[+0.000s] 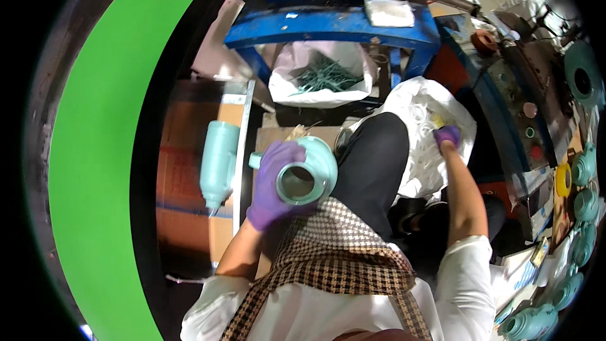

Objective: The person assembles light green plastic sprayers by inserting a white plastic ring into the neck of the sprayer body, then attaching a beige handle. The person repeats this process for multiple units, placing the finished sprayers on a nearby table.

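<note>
My left hand (270, 189), in a purple glove, is wrapped around a pale teal plastic jug (326, 161) above my lap. The jug's round open mouth is turned up toward me, and a handle sticks out on its left side. To the right, my purple-gloved right hand (447, 134) reaches into a white sack (466, 117) full of loose white plastic rings (419, 117). Its fingertips are down among the rings and hidden, so whether they grip one does not show.
A teal flask body (219, 155) lies on cardboard boxes (183, 183) beside the green conveyor belt (95, 151). Ahead, a blue metal bench (315, 30) stands over a white sack (315, 97) of green strips. Several teal jugs (530, 324) line the right side, near yellow tape (563, 180).
</note>
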A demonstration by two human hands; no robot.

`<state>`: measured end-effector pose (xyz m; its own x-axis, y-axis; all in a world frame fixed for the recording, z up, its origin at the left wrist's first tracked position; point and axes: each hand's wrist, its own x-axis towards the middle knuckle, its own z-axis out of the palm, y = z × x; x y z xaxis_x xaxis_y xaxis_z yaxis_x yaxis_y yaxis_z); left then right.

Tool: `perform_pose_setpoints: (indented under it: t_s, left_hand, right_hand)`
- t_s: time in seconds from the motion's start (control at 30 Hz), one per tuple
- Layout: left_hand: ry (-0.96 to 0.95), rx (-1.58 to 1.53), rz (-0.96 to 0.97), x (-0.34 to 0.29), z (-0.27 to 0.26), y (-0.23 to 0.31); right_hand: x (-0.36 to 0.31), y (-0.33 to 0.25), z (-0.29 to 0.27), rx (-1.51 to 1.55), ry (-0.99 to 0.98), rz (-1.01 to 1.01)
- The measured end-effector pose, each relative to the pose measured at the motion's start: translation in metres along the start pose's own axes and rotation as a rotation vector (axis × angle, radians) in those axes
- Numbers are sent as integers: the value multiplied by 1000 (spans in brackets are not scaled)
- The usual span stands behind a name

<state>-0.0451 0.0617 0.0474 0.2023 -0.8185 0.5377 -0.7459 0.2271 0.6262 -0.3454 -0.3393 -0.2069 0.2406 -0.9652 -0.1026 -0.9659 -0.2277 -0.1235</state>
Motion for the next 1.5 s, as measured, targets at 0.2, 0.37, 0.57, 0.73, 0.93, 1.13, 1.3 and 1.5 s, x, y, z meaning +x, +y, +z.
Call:
perform_pose_setpoints:
  t_s: [0.2, 0.37, 0.57, 0.73, 0.93, 1.13, 1.3, 1.5]
  left_hand:
    - [17, 92, 131, 13, 8, -5]
    - [-32, 54, 48, 17, 11, 8]
    - [-42, 42, 140, 25, 18, 15]
    - [-65, 142, 164, 25, 30, 21]
    - [-42, 228, 168, 22, 38, 24]
    - [-221, 324, 228, 30, 64, 32]
    - [-176, 390, 422, 36, 89, 59]
    - [-230, 487, 608, 41, 60, 76]
  right_hand:
    - [-45, -29, -134, 606, 265, -223]
    - [-209, -98, -229, 1293, -153, -390]
    - [-286, -186, -243, 1067, -32, -1120]
    - [-286, -208, -223, 759, 115, -949]
    - [-292, -210, -213, 676, 146, -962]
    - [-274, -167, -185, 739, -137, -953]
    - [-287, -149, -182, 720, -121, -970]
    - [-328, -32, -205, 1258, 249, -916]
